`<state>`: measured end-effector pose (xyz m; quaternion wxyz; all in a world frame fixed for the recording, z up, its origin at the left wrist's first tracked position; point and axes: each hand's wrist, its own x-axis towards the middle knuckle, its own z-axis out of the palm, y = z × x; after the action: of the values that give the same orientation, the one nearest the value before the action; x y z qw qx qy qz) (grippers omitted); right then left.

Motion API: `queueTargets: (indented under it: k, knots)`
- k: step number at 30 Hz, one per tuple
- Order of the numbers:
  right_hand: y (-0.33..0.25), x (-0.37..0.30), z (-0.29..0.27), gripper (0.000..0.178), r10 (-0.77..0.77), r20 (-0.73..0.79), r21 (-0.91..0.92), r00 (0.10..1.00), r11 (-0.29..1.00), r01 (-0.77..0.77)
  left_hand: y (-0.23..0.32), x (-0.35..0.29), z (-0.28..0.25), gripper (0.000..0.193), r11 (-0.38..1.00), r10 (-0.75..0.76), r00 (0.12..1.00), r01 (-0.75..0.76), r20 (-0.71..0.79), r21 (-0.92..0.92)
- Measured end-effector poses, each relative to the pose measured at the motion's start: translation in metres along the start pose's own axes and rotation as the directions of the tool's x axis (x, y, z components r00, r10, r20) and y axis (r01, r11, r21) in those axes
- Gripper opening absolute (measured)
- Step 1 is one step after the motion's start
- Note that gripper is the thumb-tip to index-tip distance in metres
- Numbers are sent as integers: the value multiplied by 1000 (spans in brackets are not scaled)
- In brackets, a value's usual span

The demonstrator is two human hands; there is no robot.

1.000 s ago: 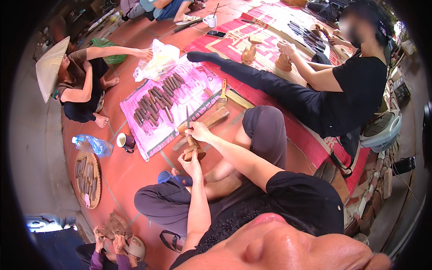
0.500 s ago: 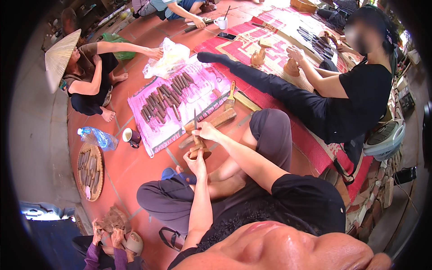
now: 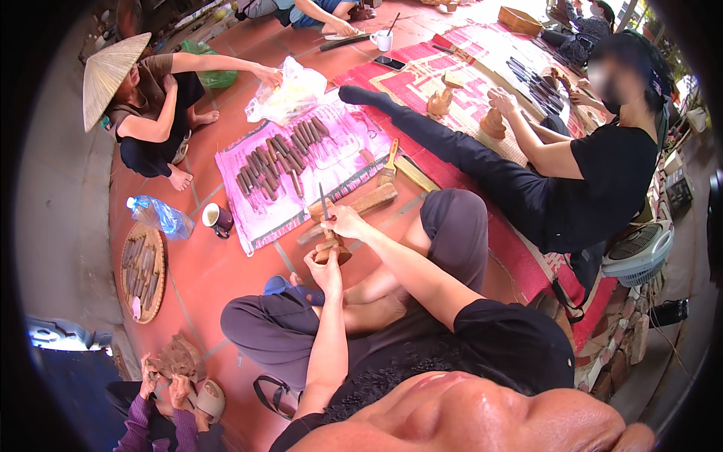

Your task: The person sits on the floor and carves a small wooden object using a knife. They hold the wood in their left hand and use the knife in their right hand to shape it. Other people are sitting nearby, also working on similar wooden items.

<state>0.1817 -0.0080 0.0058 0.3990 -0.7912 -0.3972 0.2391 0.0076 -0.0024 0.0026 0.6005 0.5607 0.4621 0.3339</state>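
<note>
The left hand (image 3: 325, 265) is closed around a small brown clay piece (image 3: 331, 251) and keeps it low, just above the red tiled floor (image 3: 226, 271), in front of the person's crossed legs. The right hand (image 3: 344, 222) is directly above it and grips a thin knife (image 3: 323, 200) by the handle; the blade points up and away from the person. The lower end of the knife seems to meet the clay piece, but the exact contact is too small to see. Just behind both hands lies a wooden block (image 3: 369, 202), and beyond it a pink sheet (image 3: 331, 162) carries rows of dark brown sticks (image 3: 275, 158). A dark mug (image 3: 217, 218) stands at the left of the sheet, near a plastic water bottle (image 3: 158, 216) and a round woven tray (image 3: 143, 271).
</note>
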Motion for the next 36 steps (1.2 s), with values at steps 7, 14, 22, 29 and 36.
queueTargets:
  k: [7,14,22,29,36]
  knots:
    - [-4,6,-3,28,184,-88,152,979,974,-169,2,-2,-1,56,1000,-9,1000,10,-12,16]
    - [-12,-1,3,32,82,-173,62,981,995,-73,-2,-1,-5,55,998,34,999,-34,-6,-44]
    - [-14,-1,-2,29,49,-6,86,999,995,-48,-5,1,-4,57,999,-21,1000,20,-4,-35]
    - [-3,6,-3,28,109,-133,195,985,977,-82,1,0,1,56,1000,27,1000,-27,-2,7]
    - [-22,-8,-6,30,52,-117,99,992,994,-40,-7,2,-5,56,1000,-7,1000,8,-14,21]
